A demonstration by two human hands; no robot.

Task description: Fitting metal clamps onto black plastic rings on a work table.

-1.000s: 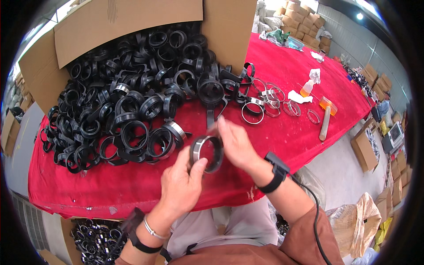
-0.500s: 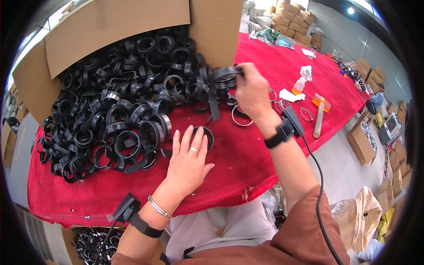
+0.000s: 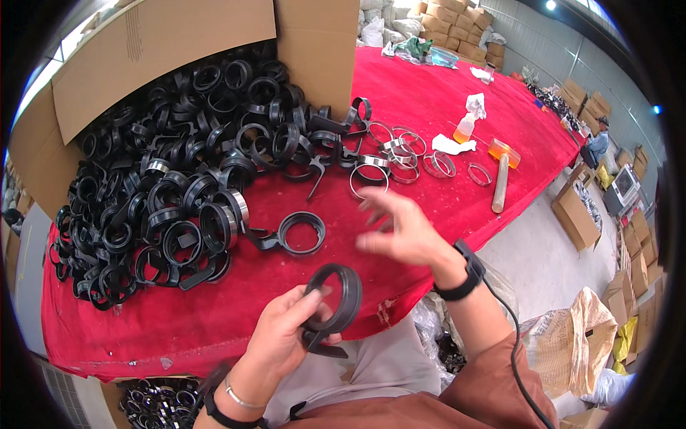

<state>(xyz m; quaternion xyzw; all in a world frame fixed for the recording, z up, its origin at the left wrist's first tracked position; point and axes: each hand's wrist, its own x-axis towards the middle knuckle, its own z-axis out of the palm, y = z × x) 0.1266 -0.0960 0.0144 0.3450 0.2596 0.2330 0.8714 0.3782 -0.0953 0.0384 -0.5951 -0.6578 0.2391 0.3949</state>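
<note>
In my left hand (image 3: 280, 330) is a black plastic ring with a handle (image 3: 350, 294), gripped at its near left side and tilted above the table's front edge. My right hand (image 3: 409, 232) hovers over the red cloth, slightly blurred, its fingers apart and nothing in them. Just beyond its fingertips lies a thin metal ring (image 3: 353, 187). Another black handled ring (image 3: 301, 252) lies flat on the cloth, between the held ring and a large heap of black rings (image 3: 146, 207) on the left.
A cardboard box (image 3: 171, 43) stands open behind the heap. Several metal hoops (image 3: 394, 146), an orange-headed mallet (image 3: 502, 182), white paper (image 3: 454, 146) and a bottle with orange liquid (image 3: 464, 130) lie or stand to the right on the red cloth (image 3: 250, 314). A person (image 3: 597, 144) sits far right.
My left hand has left the cloth and come nearer, now gripping a black handled ring. My right hand has let go of the ring it held and moved nearer, opening. The view has shifted slightly.
</note>
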